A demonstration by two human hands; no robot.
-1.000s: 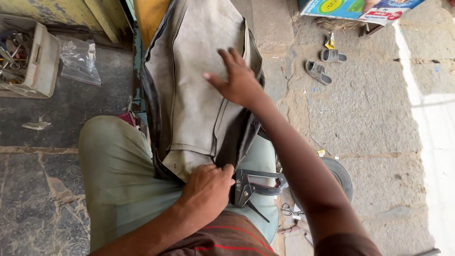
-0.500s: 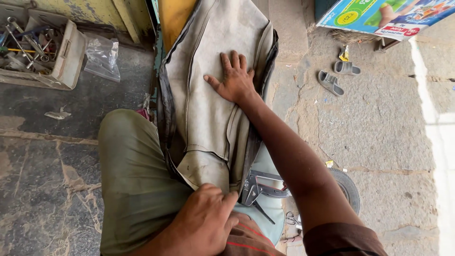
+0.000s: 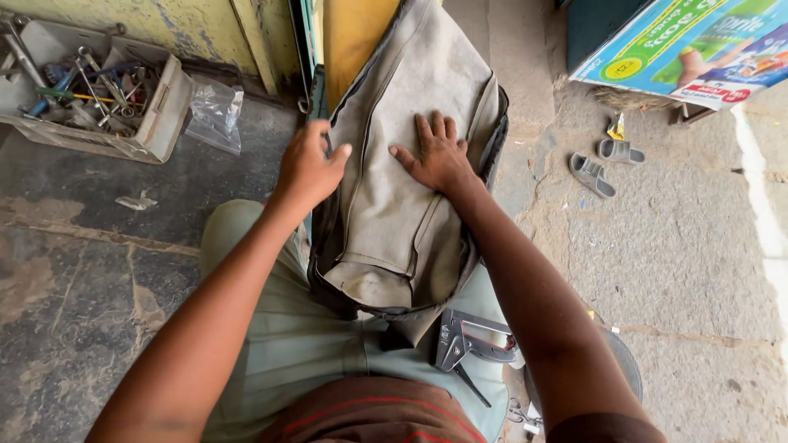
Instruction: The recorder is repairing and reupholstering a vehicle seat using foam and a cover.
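From the head view, the grey seat cover [image 3: 394, 205] lies across the person's lap. The left hand [image 3: 310, 168] pinches its left edge; the right hand [image 3: 439, 156] presses flat, fingers spread. A staple gun [image 3: 472, 340] rests at the right thigh.

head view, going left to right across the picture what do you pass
box of tools → clear plastic bag → left hand on the edge of the grey seat cover → right hand flat on it → pair of grey sandals → colourful printed carton

open floor right, tool tray [image 3: 160, 123] crowding far left
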